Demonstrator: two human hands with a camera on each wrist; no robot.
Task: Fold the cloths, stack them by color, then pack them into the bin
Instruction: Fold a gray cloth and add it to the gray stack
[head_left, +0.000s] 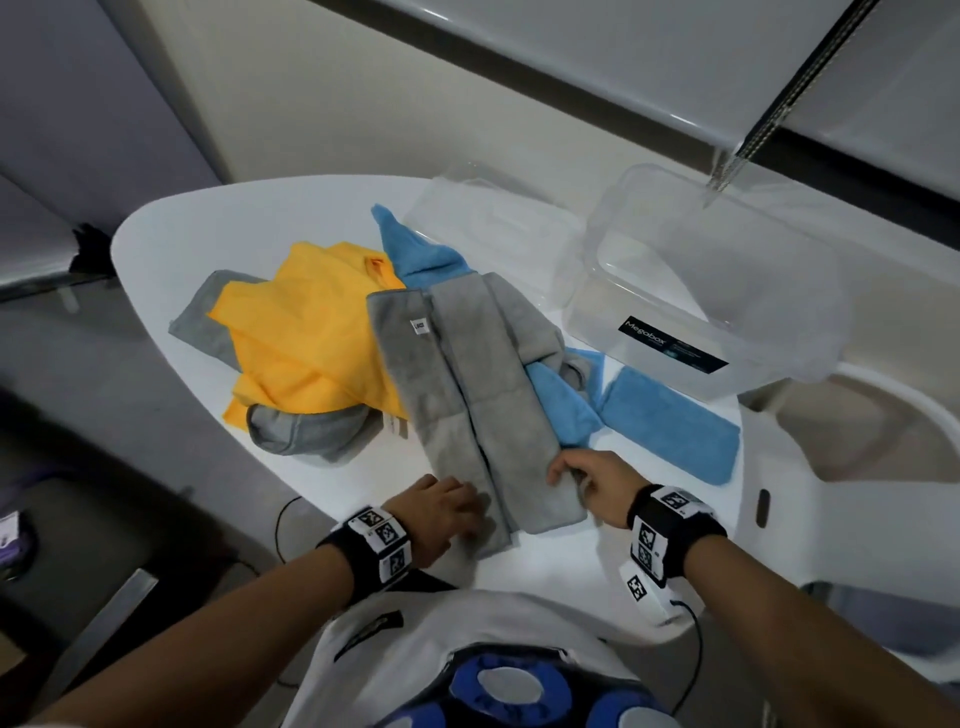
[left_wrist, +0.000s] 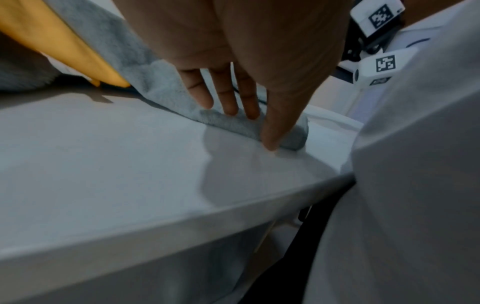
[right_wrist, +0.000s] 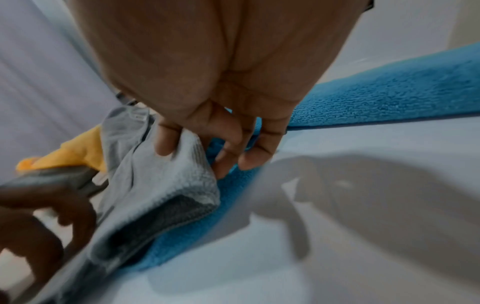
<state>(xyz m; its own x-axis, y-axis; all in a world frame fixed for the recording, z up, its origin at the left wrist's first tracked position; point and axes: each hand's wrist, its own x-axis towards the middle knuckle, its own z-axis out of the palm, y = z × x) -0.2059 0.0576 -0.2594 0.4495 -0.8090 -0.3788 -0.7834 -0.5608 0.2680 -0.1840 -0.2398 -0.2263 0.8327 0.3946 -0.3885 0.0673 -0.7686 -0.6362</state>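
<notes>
A long grey cloth (head_left: 467, 395), folded lengthwise, lies in the middle of the white table (head_left: 218, 228). My left hand (head_left: 467, 504) rests on its near left corner; in the left wrist view the fingers (left_wrist: 228, 98) lie straight on the grey cloth (left_wrist: 145, 67). My right hand (head_left: 569, 473) pinches the cloth's near right edge, with the thumb on top of the grey cloth (right_wrist: 161, 185) and the fingers (right_wrist: 249, 158) curled under it. A yellow cloth (head_left: 301, 332) lies to the left. Blue cloths (head_left: 670, 421) lie to the right, partly under the grey one. The clear bin (head_left: 727, 291) stands at the back right.
The bin's clear lid (head_left: 493, 228) lies behind the cloths. More grey cloth (head_left: 306, 431) shows from under the yellow one. Another blue cloth (head_left: 415, 249) sticks out at the back. The table's near edge (left_wrist: 182, 218) runs close to my body. A white chair (head_left: 857, 467) stands to the right.
</notes>
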